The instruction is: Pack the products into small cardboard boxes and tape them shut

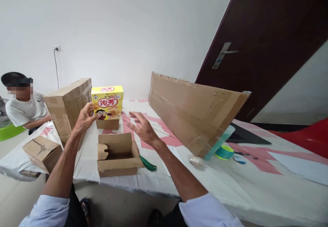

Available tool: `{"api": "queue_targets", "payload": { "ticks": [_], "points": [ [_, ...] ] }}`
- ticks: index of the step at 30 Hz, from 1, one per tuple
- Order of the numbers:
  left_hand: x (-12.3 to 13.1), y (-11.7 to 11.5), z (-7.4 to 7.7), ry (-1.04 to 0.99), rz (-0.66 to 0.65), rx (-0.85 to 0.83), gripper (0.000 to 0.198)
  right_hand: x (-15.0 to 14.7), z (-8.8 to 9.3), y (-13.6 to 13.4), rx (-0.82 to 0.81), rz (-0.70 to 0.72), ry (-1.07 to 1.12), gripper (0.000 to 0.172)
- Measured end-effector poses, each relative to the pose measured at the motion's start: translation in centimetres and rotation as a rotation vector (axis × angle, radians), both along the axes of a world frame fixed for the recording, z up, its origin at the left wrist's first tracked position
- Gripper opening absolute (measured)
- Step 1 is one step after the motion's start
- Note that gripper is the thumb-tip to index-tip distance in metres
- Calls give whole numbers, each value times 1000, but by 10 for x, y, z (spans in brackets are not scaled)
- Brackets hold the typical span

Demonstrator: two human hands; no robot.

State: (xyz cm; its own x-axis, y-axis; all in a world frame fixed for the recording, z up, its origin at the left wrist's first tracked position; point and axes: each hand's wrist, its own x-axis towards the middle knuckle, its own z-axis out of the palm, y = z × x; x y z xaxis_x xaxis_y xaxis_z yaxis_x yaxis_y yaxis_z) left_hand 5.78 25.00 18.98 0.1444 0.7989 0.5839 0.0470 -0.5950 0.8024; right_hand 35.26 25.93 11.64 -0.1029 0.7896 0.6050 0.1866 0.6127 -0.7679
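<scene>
My left hand point(87, 117) is on a yellow snack box point(108, 107), its thumb across the lower front and its fingers at the left side. The snack box is upright, with a small brown cardboard box point(107, 124) showing just beneath it. To the right of the snack box, my right hand point(141, 128) is held apart from it, fingers spread and nothing in them. Nearer to me stands an open-topped cardboard box point(118, 169), its flaps folded outward. Most of its inside is in shadow. A green object point(148, 164) lies partly hidden against its right side.
Tall cardboard boxes stand at left point(57, 117) and right point(192, 110). A smaller closed carton point(42, 150) sits at the left table edge, near a seated person point(27, 107). Tape rolls point(223, 151) and a clear crumpled item point(197, 162) lie right on the covered table point(230, 192).
</scene>
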Motion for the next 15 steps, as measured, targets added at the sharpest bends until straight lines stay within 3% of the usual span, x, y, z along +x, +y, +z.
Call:
{"api": "queue_targets", "payload": {
  "ticks": [4, 7, 11, 15],
  "points": [
    [-42, 23, -50, -44, 140, -123, 75, 20, -70, -2, -394, -33, -29, 73],
    [-65, 38, -95, -57, 250, -277, 78, 23, -103, -9, -541, 7, 55, 66],
    [-71, 51, -149, -53, 270, -379, 74, 19, -109, -20, -527, 42, 68, 54],
    [-58, 71, -188, -26, 212, -475, 73, 10, -107, -28, -496, 69, 67, 43]
  ]
}}
